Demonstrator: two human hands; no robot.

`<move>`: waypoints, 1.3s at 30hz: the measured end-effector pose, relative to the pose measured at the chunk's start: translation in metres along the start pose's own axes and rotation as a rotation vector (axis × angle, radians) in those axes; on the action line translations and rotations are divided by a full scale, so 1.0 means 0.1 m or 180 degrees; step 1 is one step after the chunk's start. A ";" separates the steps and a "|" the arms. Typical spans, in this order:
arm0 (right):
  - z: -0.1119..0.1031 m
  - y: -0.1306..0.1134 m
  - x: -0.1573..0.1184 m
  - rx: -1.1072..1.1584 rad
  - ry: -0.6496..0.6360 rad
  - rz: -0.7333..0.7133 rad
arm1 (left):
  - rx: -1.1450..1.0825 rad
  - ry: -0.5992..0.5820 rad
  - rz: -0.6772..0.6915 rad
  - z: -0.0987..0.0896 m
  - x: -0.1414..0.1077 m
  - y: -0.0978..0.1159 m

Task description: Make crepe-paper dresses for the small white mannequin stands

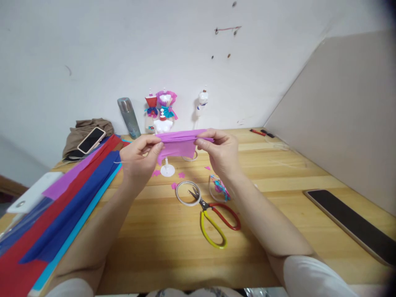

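A sheet of purple crepe paper (179,147), its upper edge gathered in folds, is stretched between my two hands above the table. My left hand (140,154) pinches its left end between thumb and fingers. At the right end, my right hand (221,150) grips the folded edge the same way. Behind the paper stands a small white mannequin (163,124), partly hidden, with its round base (167,170) showing below. Under my hands lie scissors (213,218) with one red and one yellow handle, their blades over a roll of white tape (188,194).
Coloured paper sheets (71,210) and a phone (92,140) are at the left. Dressed mannequins (167,101) and a bottle (129,117) stand by the wall. Pink scraps (181,175) and a colourful trimmed ring (220,189) lie mid-table. A dark flat device (349,222) rests at right.
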State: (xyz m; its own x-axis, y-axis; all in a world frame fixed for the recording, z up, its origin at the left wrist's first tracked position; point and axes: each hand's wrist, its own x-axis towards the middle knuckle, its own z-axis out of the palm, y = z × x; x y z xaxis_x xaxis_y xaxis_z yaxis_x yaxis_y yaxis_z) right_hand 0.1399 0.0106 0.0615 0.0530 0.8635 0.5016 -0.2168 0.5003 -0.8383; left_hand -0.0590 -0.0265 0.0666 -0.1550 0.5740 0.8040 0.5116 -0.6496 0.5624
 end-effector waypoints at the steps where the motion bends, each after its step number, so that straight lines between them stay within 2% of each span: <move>1: 0.00 0.00 0.00 0.0014 -0.0013 0.0009 | -0.0101 -0.0053 -0.0093 0.00 0.00 -0.01; 13: 0.00 -0.03 -0.01 0.0082 0.0211 -0.0160 | -0.0650 -0.0421 -0.0659 -0.02 0.08 0.02; 20: -0.03 -0.03 0.02 0.0210 0.0024 -0.0166 | -0.0358 -0.0429 -0.0182 -0.08 0.09 -0.02; 31: -0.07 0.00 0.05 0.0131 0.0056 -0.0170 | -0.0152 -0.0435 -0.0010 -0.11 0.10 -0.02; 39: -0.12 0.03 0.05 -0.0135 -0.0175 -0.0312 | -0.0223 -0.0430 -0.0001 -0.10 0.10 -0.02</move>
State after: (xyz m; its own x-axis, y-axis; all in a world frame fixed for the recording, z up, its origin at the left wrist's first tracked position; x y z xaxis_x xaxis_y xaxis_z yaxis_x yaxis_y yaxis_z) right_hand 0.1510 0.0175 0.0590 0.0181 0.8059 0.5917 -0.1718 0.5855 -0.7922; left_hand -0.0701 -0.0247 0.0755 -0.0375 0.6330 0.7732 0.4506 -0.6799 0.5785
